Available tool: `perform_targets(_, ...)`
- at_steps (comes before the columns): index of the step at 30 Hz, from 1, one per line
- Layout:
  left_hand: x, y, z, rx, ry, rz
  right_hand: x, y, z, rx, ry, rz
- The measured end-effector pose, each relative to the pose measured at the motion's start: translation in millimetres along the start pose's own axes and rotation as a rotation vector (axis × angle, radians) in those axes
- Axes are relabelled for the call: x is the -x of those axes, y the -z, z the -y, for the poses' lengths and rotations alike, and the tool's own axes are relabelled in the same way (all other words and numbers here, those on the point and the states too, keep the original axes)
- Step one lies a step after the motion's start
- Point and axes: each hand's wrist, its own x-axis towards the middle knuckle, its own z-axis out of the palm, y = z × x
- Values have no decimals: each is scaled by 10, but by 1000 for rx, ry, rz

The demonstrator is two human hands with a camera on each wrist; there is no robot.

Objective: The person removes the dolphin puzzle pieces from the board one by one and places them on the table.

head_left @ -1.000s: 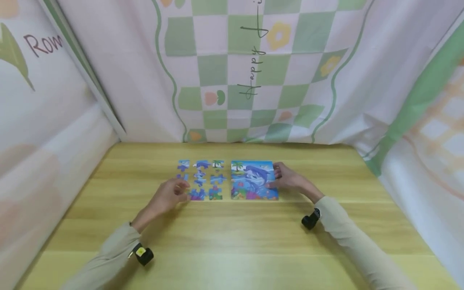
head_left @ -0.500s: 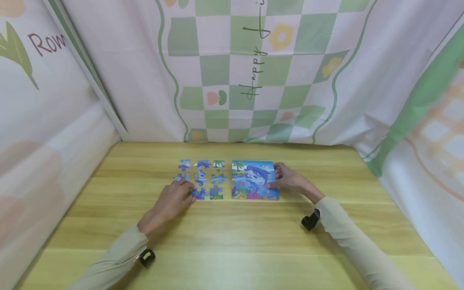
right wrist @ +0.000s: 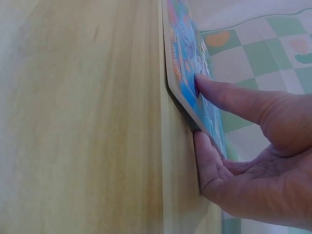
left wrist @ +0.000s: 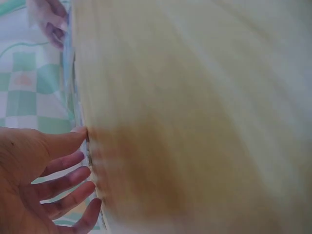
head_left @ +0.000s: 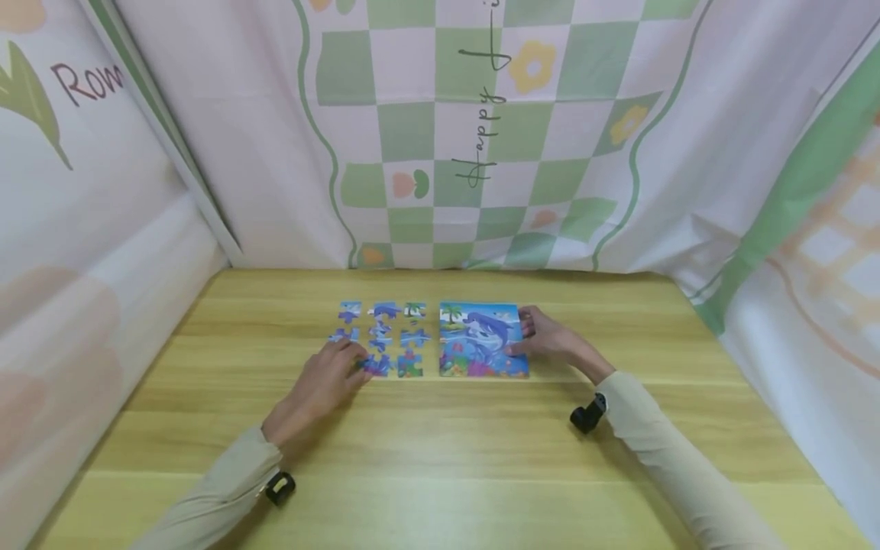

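Note:
Several loose jigsaw pieces [head_left: 410, 365] lie in rows on the wooden table, left of the dolphin picture board [head_left: 481, 340]. Over the lower left of these rows rests my left hand [head_left: 326, 382], fingertips down at the pieces. In the left wrist view its fingers [left wrist: 68, 183] are spread and relaxed, thumb apart from them. The hand covers part of the lower left piece area. My right hand [head_left: 546, 336] pinches the board's right edge. In the right wrist view, the thumb lies on the printed face and fingers tuck under the edge of the board [right wrist: 187, 63], which tilts up slightly there.
The wooden table [head_left: 447, 458] ends at a hanging checkered cloth [head_left: 474, 153] at the back. Cloth walls [head_left: 124, 229] also stand at the left and right. A small black camera [head_left: 587, 415] sits on each wrist.
My left hand has moved slightly right and flattened down over the lower left pieces, then stayed still. My right hand keeps its hold on the board's edge, unmoved.

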Motion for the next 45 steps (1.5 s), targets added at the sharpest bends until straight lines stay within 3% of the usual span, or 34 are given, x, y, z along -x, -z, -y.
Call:
perform_targets(10, -34, -2, -45, 24, 60, 16, -2, -9, 18, -17, -15, -8)
perform_targets(13, -56, -2, -73, 26, 51, -18, 5, 5, 17, -40, -6, -2)
perform_targets(18, -214, -1, -179, 22, -90, -157, 14, 46, 4, -63, 19, -14)
perform_targets(21, -359, -3, -331, 33, -159, -176, 8, 58, 1, -100, 13, -19)
perform_targets(28, -743, -105, -707, 131, -195, -6, -20, 72, -2, -176, -32, -44)
perform_targets(34, -1084, -293, -980, 274, -128, 175, -32, 70, -9, -234, -47, -84)
perform_targets(39, -1287, -474, -1251, 277, -95, 310, -46, 92, -67, -311, -75, -110)
perform_targets(42, -1351, -560, -1360, 269, -69, 344, -60, 117, -100, -371, -92, -99)
perform_targets(45, -1383, -619, -1427, 274, -44, 340, -58, 138, -117, -413, -98, -68)
